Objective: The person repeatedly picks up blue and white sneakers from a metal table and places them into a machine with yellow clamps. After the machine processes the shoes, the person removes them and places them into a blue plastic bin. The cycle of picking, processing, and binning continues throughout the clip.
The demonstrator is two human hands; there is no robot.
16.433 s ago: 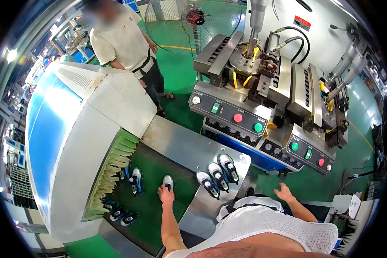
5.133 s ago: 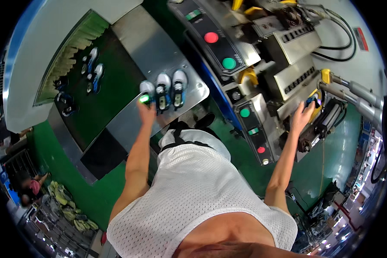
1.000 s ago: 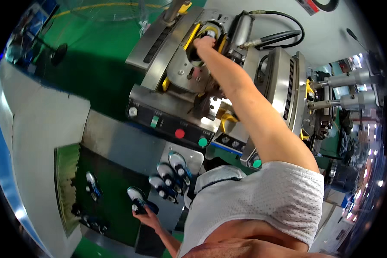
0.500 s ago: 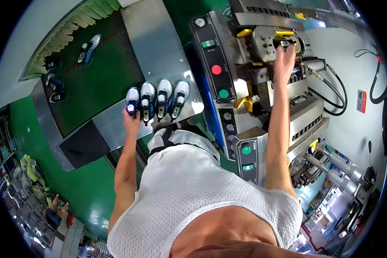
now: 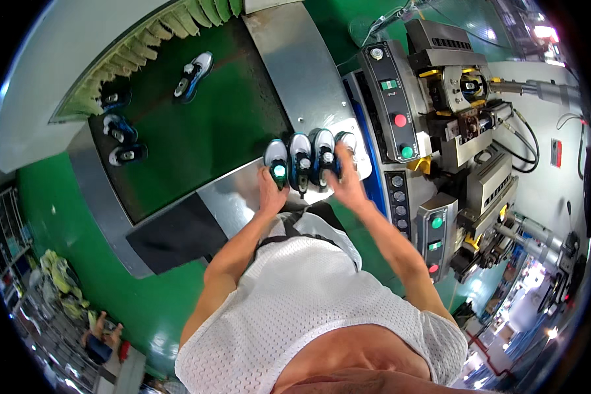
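A: Looking down from the head view, only one view here. Four shoes sit in a row on the steel plate (image 5: 243, 197), right in front of the torso, between the green belt (image 5: 210, 125) and the control panel (image 5: 394, 118).

B: Hands?

A: Left hand (image 5: 269, 194) is closed around the heel of the leftmost shoe (image 5: 277, 164). Right hand (image 5: 347, 177) is curled onto the right end of the row, thumb side against the third shoe (image 5: 323, 154), fingers by the fourth shoe (image 5: 347, 141). Can't tell if it truly pinches one or just rests on them.

B: Second shoe?

A: Second shoe (image 5: 301, 157) sits free between both hands, touching its neighbours.

B: Axis?

A: All four run long axis away from the body, toes toward the belt and up-picture, heels toward the person. Row itself runs left to right. Each hand is at its own end, so neither is nearer overall; left owns shoe one, right owns three and four.

B: Rest?

A: More shoes on the belt, well apart: one loose shoe (image 5: 194, 75) mid-belt, a few by the fringe curtain (image 5: 144, 59). Press machine (image 5: 466, 111) at right, untouched.
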